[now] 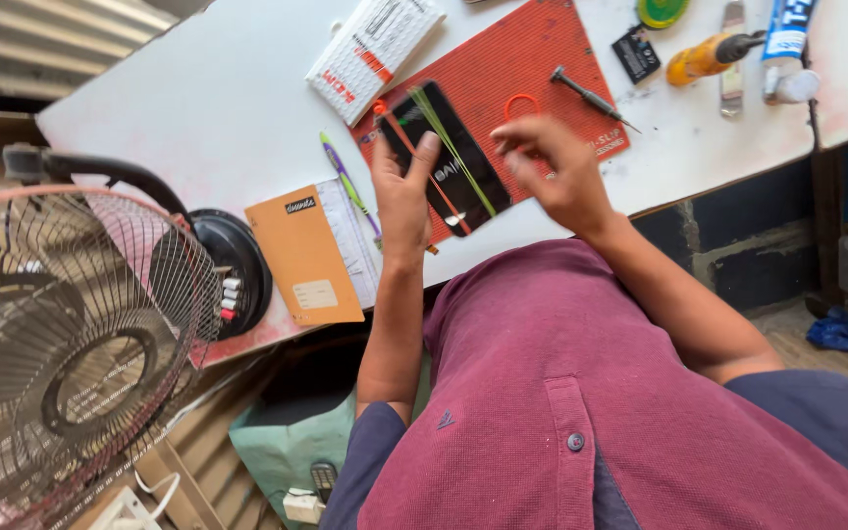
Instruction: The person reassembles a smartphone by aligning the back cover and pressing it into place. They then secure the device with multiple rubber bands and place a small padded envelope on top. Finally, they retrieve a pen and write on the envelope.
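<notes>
On the red work mat (542,59) a black phone (449,157) was steadied, the left hand (402,191) laid along its edge, fingers pressed together; beside it, the right hand (552,167) hovered, fingers loosely curled, a screwdriver (591,96) beyond.

You wear a maroon shirt (561,393) with a buttoned chest pocket: one dark round button sits at its flap, and a small dark emblem lies toward nine o'clock of it. Dark navy sleeves (370,456) cover your upper arms; both forearms are bare.
</notes>
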